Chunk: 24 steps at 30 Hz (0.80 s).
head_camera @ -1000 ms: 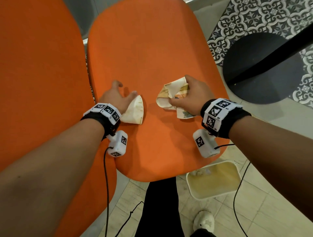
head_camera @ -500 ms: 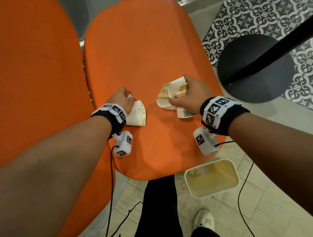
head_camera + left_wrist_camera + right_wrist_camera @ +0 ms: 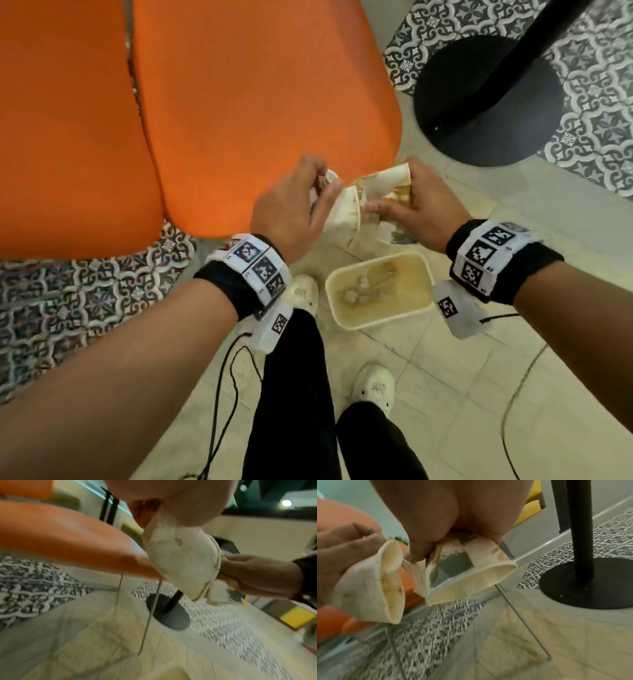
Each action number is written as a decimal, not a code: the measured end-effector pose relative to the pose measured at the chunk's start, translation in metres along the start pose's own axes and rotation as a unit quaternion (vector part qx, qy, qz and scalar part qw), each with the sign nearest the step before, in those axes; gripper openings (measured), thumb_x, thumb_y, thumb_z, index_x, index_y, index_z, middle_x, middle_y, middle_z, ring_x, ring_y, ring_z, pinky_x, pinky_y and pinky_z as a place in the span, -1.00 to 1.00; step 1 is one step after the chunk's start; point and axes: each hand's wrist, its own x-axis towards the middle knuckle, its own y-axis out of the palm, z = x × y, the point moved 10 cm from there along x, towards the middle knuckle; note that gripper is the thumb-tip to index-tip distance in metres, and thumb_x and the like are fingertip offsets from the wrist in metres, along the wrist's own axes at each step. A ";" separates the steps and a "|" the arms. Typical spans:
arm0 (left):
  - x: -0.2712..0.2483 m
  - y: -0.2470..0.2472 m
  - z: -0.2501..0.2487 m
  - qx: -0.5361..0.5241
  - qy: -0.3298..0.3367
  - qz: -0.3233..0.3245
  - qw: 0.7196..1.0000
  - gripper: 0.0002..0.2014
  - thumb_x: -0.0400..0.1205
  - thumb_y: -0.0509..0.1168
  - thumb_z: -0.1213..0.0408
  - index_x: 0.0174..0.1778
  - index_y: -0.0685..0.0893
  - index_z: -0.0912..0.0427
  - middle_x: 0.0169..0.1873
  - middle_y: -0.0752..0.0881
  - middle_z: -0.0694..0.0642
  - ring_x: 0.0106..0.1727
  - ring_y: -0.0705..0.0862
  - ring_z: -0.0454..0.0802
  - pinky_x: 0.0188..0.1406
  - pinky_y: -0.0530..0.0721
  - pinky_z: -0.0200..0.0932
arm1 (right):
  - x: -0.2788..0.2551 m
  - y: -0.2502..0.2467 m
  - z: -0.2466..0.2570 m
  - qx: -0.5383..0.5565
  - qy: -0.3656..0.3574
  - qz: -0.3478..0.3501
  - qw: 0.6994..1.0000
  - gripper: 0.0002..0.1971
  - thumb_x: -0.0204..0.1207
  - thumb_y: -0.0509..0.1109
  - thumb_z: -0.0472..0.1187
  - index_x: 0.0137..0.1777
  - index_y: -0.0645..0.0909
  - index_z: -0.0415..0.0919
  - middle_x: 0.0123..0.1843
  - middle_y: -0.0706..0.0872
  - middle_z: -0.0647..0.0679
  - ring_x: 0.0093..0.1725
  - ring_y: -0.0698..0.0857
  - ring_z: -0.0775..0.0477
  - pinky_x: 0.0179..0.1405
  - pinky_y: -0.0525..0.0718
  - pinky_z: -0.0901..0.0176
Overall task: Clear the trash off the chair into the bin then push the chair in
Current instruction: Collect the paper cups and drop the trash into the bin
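Bin (image 3: 378, 322) on floor before chair (image 3: 260, 102), both cups (image 3: 342, 216) held above it

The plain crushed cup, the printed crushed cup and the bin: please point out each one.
plain crushed cup (image 3: 368, 595), right wrist view, on its side wall.
printed crushed cup (image 3: 471, 582), right wrist view, near its rim.
bin (image 3: 378, 262), head view, far rim.

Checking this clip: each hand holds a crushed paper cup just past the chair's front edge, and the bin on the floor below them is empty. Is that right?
Not quite. The bin is not empty: the head view shows crumpled scraps already lying in it. The rest stands: the left hand grips a plain crushed cup, the right hand a printed one, both just past the orange chair's front edge, above the bin.
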 end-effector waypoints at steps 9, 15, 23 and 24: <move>-0.108 0.218 0.055 0.041 -0.083 0.170 0.981 -0.64 0.70 0.00 -0.08 0.31 0.41 0.01 0.02 0.66 0.20 0.08 0.61 0.20 -0.18 0.47 -0.03 | -0.075 0.109 -0.164 -0.183 0.014 -0.035 0.982 -0.34 0.46 0.09 0.30 0.03 0.47 -0.40 -0.02 0.50 -0.31 -0.02 0.44 -0.29 -0.01 0.30 0.03; -0.148 0.319 0.094 -0.043 -0.107 0.200 0.973 -0.61 0.69 0.13 0.15 0.42 0.39 0.19 0.38 0.49 0.21 0.37 0.36 0.25 0.37 0.42 0.18 | -0.078 0.163 -0.253 -0.273 0.087 0.019 0.958 -0.30 0.46 0.00 0.33 0.35 0.42 -0.22 0.32 0.52 -0.24 0.37 0.40 -0.33 0.41 0.26 -0.20; -0.151 0.348 0.100 -0.029 -0.119 0.354 0.927 -0.63 0.57 0.24 0.39 0.26 0.63 -0.02 0.64 0.11 0.09 0.60 0.10 0.24 0.61 0.16 0.06 | -0.081 0.156 -0.280 -0.197 0.169 0.102 0.960 -0.44 0.56 0.30 0.11 0.53 0.38 0.00 0.60 0.38 -0.18 0.53 0.31 -0.31 0.50 0.25 -0.14; -0.149 0.342 0.099 -0.047 -0.131 0.353 0.925 -0.57 0.50 0.29 0.46 0.27 0.59 0.02 0.61 0.14 0.11 0.56 0.21 0.22 0.55 0.27 0.01 | -0.081 0.154 -0.273 -0.170 0.171 0.101 0.965 -0.51 0.56 0.32 0.06 0.47 0.47 -0.03 0.53 0.47 -0.17 0.45 0.42 -0.29 0.44 0.35 -0.10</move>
